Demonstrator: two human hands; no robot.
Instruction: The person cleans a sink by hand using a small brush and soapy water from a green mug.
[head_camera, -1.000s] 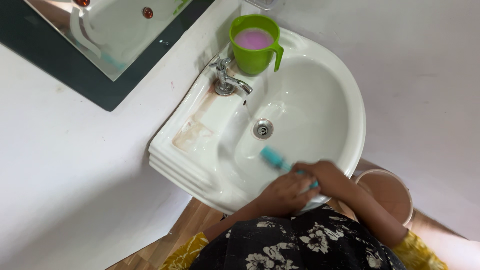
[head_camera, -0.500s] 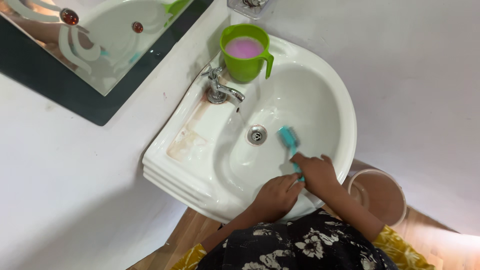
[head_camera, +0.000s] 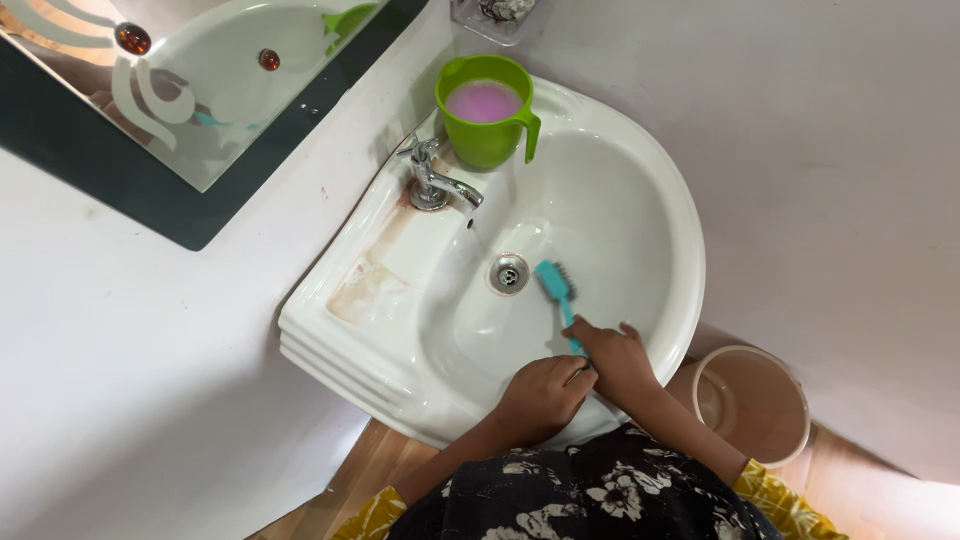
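A white wall-mounted basin (head_camera: 660, 190) fills the middle of the view. My right hand (head_camera: 615, 358) grips the handle of a teal scrubbing brush (head_camera: 556, 287), whose head lies in the bowl just right of the metal drain (head_camera: 508, 272). My left hand (head_camera: 542, 396) rests on the basin's near rim, fingers curled, touching the right hand near the brush handle's end. A chrome tap (head_camera: 432, 180) stands on the rear ledge, and a green jug (head_camera: 485, 108) with pink liquid sits beside it.
A mirror (head_camera: 190, 70) on a dark panel hangs on the white wall at upper left. A pinkish bucket (head_camera: 752, 402) stands on the wooden floor under the basin's right side. Brown stains mark the basin's left ledge (head_camera: 368, 285). A small clear holder (head_camera: 492, 15) sits above the jug.
The brush head swept from the bowl's near side up toward the drain, and it now sits a little left of where it was half a second ago. Both hands stayed together at the rim.
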